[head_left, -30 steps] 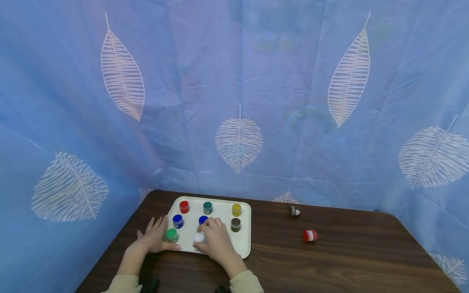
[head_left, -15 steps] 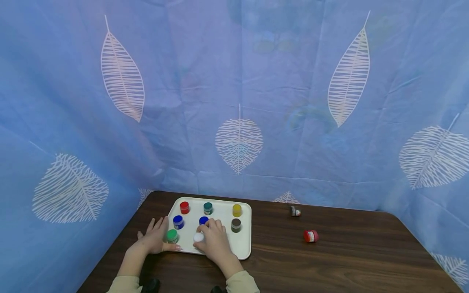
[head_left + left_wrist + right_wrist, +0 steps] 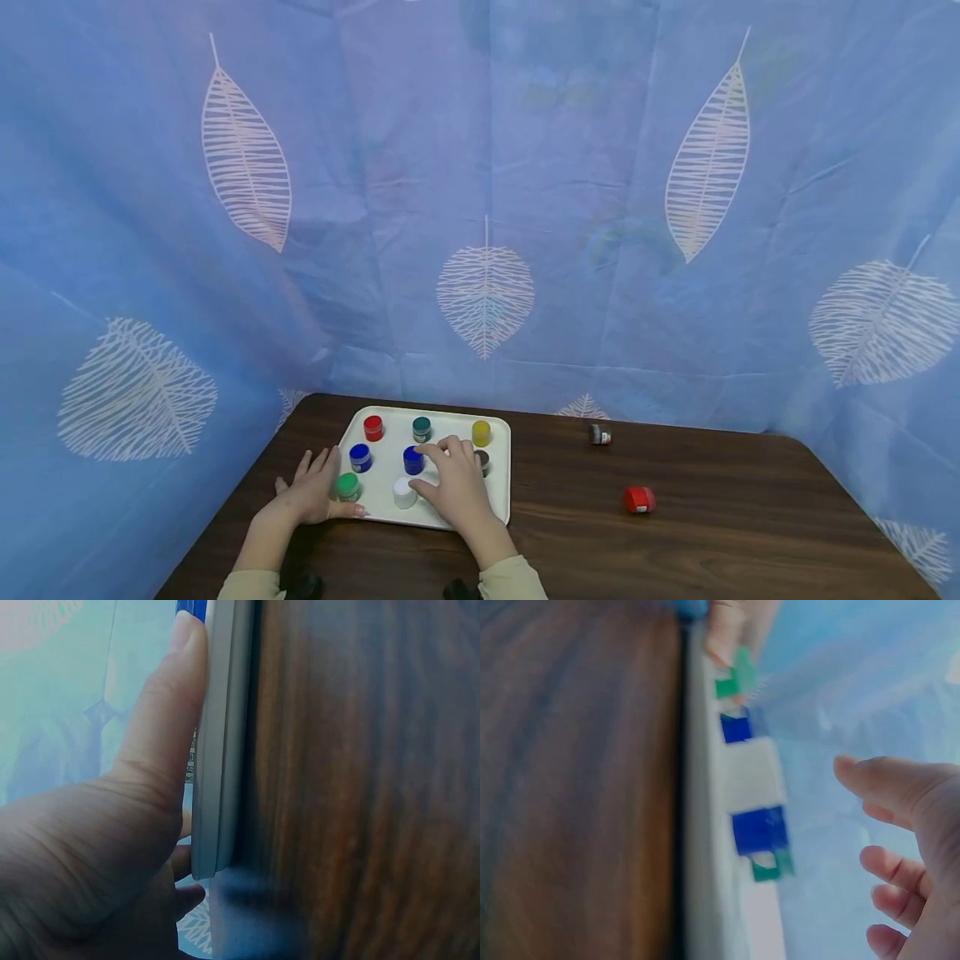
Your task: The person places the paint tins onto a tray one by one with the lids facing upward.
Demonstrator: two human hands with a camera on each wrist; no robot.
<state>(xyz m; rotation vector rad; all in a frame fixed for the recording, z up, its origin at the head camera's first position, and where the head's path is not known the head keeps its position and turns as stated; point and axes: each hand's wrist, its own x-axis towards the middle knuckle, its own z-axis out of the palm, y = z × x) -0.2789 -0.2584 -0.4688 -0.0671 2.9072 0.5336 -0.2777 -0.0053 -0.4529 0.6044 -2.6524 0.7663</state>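
Observation:
On a white tray (image 3: 384, 477) stand several small paint jars. My left hand (image 3: 302, 498) rests at the tray's front left corner, fingers extended along its left side and thumb along the front rim, beside a green jar (image 3: 348, 486). In the left wrist view that thumb (image 3: 161, 712) lies straight against the rim. My right hand (image 3: 463, 487) hovers over the tray just right of a white jar (image 3: 403, 493), holding nothing. The right wrist view shows its thumb (image 3: 889, 780) apart from the white jar. A blue jar (image 3: 413, 461) stands near its fingertips, and a dark brown jar (image 3: 484, 461) is partly hidden behind it.
Elsewhere on the tray are a red jar (image 3: 373, 428), a dark green jar (image 3: 422, 429), a yellow jar (image 3: 481, 432) and another blue jar (image 3: 360, 457). Right of it, a dark jar (image 3: 599, 434) and a red jar (image 3: 640, 500) lie sideways on the wooden table (image 3: 712, 533).
My right hand has let go of the white jar and moved up and right from it. The red jar lying on the table has rolled slightly nearer. My left hand stays at the tray corner.

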